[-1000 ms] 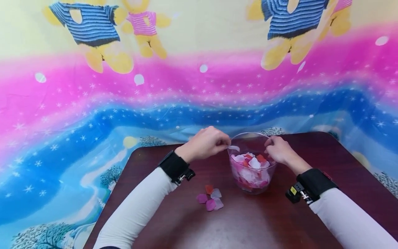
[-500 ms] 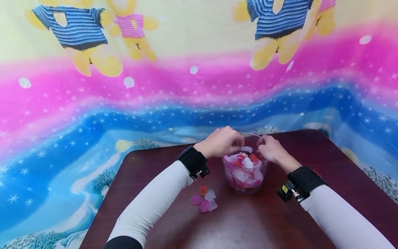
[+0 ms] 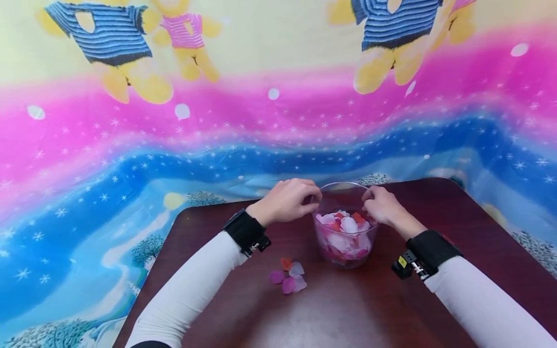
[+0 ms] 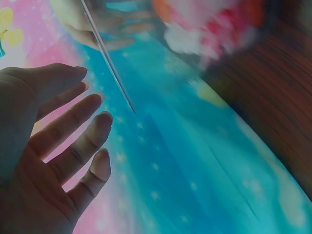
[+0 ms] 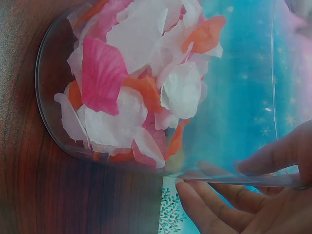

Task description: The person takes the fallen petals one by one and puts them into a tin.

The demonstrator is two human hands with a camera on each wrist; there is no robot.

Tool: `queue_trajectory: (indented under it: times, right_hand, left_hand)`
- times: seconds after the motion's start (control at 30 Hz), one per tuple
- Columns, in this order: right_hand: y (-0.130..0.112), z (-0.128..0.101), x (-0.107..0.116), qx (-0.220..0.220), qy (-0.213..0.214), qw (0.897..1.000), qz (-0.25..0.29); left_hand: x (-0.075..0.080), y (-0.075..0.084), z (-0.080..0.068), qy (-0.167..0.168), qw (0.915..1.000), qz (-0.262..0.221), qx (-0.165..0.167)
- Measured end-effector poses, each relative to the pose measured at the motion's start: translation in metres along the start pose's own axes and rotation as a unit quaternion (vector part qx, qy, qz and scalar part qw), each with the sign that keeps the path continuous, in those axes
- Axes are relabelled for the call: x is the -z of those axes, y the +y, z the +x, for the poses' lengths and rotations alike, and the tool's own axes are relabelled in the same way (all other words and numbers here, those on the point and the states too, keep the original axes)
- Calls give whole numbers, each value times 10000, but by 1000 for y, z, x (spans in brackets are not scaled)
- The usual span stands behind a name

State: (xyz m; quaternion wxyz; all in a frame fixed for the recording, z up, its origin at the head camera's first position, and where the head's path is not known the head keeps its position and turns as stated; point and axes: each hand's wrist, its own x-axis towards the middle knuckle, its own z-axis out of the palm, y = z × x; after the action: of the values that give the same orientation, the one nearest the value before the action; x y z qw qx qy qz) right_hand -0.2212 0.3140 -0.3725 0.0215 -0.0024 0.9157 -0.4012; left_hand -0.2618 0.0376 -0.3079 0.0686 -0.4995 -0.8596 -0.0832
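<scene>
A clear bowl [image 3: 345, 232] stood on the dark wooden desk [image 3: 348, 309], towards its far edge, and it was filled well up with petals [image 3: 344, 224] in white, pink and orange-red. The left hand [image 3: 289, 200] was at the bowl's left rim, with the fingertips close to the glass; in the left wrist view its fingers [image 4: 73, 146] were spread and nearly straight, holding nothing, and the rim ran just past them. The right hand [image 3: 383, 205] was at the bowl's right rim, and in the right wrist view its fingers [image 5: 219, 204] lay along the outside of the glass while another finger sat on the other side of the thin edge, so that the hand pinched the rim. A small heap of loose petals [image 3: 288, 278], pink, pale and one orange, lay on the desk just to the left of the bowl and nearer to the person, apart from both hands. Both forearms were in white sleeves [image 3: 187, 295] with black bands at the wrists. A bright printed cloth [image 3: 130, 145] with stars and bears hung behind the desk.
</scene>
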Motion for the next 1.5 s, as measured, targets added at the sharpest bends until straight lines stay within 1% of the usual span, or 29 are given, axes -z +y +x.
queue_trajectory:
  times: [0.1, 0.2, 0.27, 0.33, 0.43, 0.5, 0.6, 0.7, 0.83, 1.0, 1.13, 1.23, 1.33, 1.4, 1.5]
  right_hand:
    - [2, -1, 1, 28, -36, 10000, -21]
    - [5, -1, 2, 52, -54, 9999, -82]
    - [6, -1, 3, 46, -47, 9999, -134]
    - [6, 0, 3, 27, -41, 9999, -158]
    - [4, 2, 1, 53, -64, 9998, -169]
    - [2, 4, -2, 83, -92, 9998, -138]
    - [2, 4, -2, 80, -92, 9999, -101]
    - [3, 4, -3, 23, -100, 9999, -67]
    - [3, 3, -3, 16, -74, 9999, -96]
    - [0, 3, -1, 44, -89, 9999, -98]
    - [0, 3, 0, 44, -77, 9999, -114]
    - [0, 3, 0, 36, -58, 9999, -108]
    - [0, 2, 0, 23, -43, 9999, -90]
    - [0, 2, 1, 18, -48, 9999, -88]
    - [0, 3, 0, 21, -80, 9999, -87]
  left_hand:
    - [-2, -12, -25, -77, 9998, 172, 67]
    - [-10, -23, -51, -379, 9984, 332, 245]
    - [-21, -28, -69, -629, 9969, 279, 385]
    - [-36, -31, -85, -878, 9946, 151, 536]
    - [-61, -32, -110, -1174, 9909, -159, 637]
    - [-76, -32, -124, -1306, 9885, -380, 666]
    - [-93, -29, -134, -1362, 9864, -631, 672]
    - [-105, -28, -140, -1358, 9851, -793, 703]
    - [-113, -29, -140, -1311, 9853, -834, 710]
    - [-118, -30, -138, -1251, 9855, -918, 689]
    - [-116, -29, -136, -1284, 9827, -1123, 718]
    - [-107, -30, -133, -1267, 9812, -1238, 764]
    - [-88, -30, -126, -1088, 9821, -1292, 832]
    - [-70, -30, -120, -836, 9856, -1226, 809]
    - [-39, -26, -106, -313, 9909, -1121, 673]
